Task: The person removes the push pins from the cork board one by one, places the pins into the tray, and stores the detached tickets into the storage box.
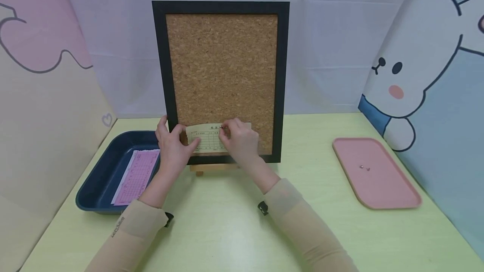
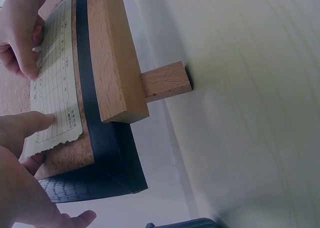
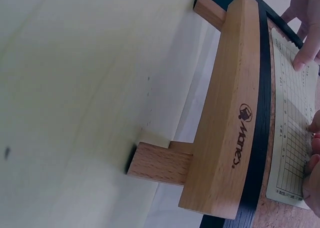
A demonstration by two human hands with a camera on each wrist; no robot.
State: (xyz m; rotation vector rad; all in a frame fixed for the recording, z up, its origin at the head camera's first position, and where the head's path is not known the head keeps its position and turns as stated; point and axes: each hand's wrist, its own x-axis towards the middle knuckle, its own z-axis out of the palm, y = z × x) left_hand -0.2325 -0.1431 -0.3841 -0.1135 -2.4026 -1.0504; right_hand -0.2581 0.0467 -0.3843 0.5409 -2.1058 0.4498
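Note:
A cream printed slip with a ruled table [image 1: 206, 137] lies against the lower part of a black-framed cork board [image 1: 227, 66]. My left hand [image 1: 174, 144] is at the board's lower left, its thumb pressing on the slip's left part and its other fingers spread at the frame's edge. In the left wrist view the thumb [image 2: 37, 122] lies straight over the slip's ruled lines. My right hand [image 1: 242, 139] pinches a small push pin [image 1: 222, 127] at the slip's top edge, covering the slip's right part.
The board leans on a wooden easel [image 3: 225, 123]. To the left, a dark blue tray [image 1: 94, 179] holds pink printed slips [image 1: 138, 177]. On the right, a pink tray [image 1: 385, 192] holds small metal pins [image 1: 361, 167]. Printed cloth walls surround the table.

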